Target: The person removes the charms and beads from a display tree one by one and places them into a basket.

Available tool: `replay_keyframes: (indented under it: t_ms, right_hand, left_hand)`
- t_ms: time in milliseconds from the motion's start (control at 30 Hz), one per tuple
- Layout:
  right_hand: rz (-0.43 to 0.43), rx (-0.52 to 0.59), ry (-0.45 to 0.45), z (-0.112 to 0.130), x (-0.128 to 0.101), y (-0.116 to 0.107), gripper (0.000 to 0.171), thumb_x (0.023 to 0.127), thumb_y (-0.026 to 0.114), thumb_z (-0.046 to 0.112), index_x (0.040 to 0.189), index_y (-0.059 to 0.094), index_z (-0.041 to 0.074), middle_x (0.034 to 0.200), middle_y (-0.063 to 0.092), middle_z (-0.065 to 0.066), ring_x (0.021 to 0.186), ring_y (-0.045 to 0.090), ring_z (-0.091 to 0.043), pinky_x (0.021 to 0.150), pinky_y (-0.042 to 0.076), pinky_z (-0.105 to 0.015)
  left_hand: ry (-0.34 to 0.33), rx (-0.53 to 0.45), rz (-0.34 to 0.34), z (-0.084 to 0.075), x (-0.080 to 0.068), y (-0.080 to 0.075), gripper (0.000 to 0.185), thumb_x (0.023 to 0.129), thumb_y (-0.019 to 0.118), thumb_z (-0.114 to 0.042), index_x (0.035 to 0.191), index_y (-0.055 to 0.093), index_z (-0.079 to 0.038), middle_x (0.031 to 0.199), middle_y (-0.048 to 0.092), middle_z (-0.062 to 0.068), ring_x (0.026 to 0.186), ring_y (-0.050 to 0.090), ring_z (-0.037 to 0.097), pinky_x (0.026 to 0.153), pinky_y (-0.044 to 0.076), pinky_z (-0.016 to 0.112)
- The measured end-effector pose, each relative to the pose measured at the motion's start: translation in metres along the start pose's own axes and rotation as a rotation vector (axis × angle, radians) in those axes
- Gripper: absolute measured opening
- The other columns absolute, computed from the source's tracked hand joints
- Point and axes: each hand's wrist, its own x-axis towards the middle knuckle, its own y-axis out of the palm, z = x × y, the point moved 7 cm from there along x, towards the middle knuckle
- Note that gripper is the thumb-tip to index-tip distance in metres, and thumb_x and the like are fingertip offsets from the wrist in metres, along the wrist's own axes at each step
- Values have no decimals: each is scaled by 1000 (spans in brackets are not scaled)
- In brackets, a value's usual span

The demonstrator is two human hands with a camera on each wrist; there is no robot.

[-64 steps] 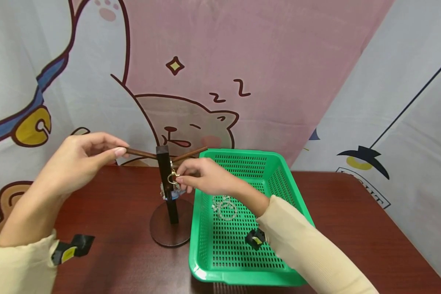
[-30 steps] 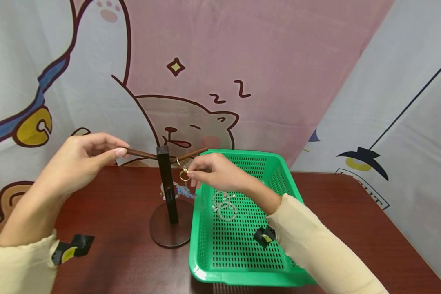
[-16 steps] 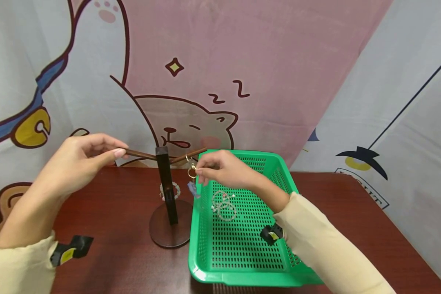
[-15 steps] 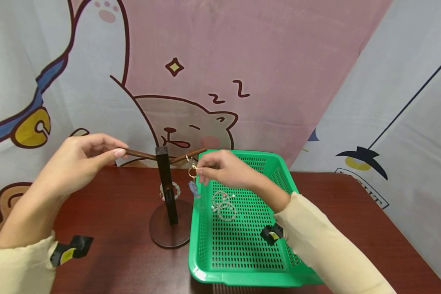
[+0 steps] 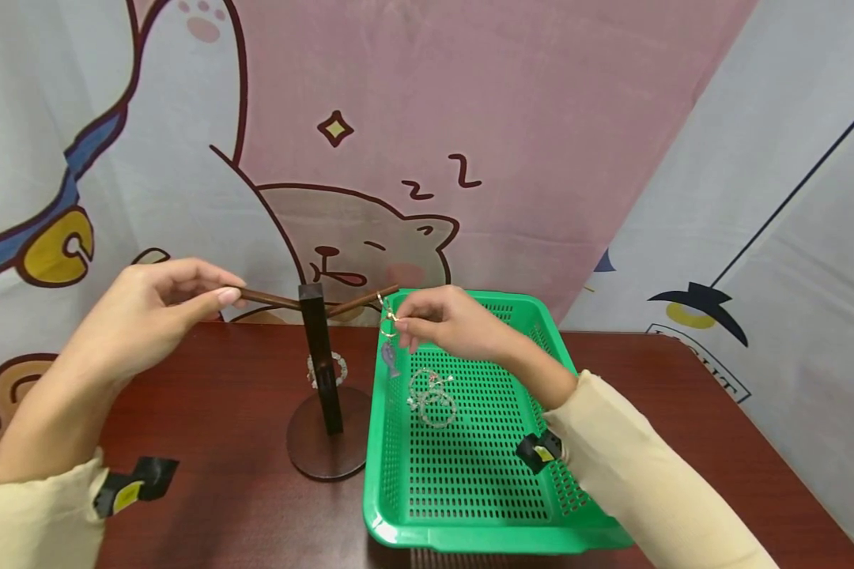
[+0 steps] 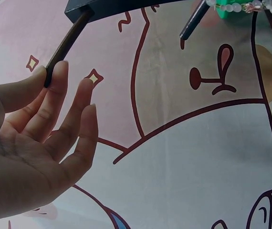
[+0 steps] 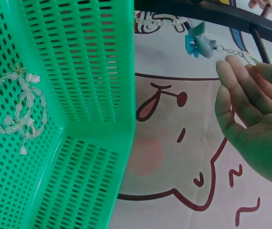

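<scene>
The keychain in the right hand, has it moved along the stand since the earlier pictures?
Yes. The keychain has slid right, away from the stand's post, out to the tip of the right peg, above the green basket's edge.

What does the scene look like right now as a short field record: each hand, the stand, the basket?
left hand: pinches the tip of the left wooden peg of the dark wooden stand
right hand: pinches the gold ring of a blue fish keychain at the right peg's tip
stand: upright on the red-brown table, a pale bead bracelet hanging at its post
green plastic basket: right of the stand, holding white bead bracelets
</scene>
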Motion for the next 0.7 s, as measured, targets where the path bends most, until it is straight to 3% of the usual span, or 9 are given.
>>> replay_keyframes:
  t_ms: [400, 700]
  right_hand:
    - [-31, -17, 27, -3, -6, -10, 12, 91, 55, 7, 87, 63, -1, 73, 64, -4, 70, 61, -27, 69, 48, -33]
    - [-46, -17, 33, -8, -8, -15, 11, 91, 55, 5, 85, 63, 1, 72, 64, -4, 67, 60, -20, 66, 46, -32]
  left_hand:
    - [-12, -6, 0, 0, 0, 0, 21, 90, 60, -20, 102, 67, -6, 81, 65, -3, 73, 55, 6, 60, 40, 18]
    - [0, -2, 5, 2, 1, 0, 20, 90, 60, -20, 103, 67, -6, 83, 66, 0, 73, 56, 1, 61, 40, 16]
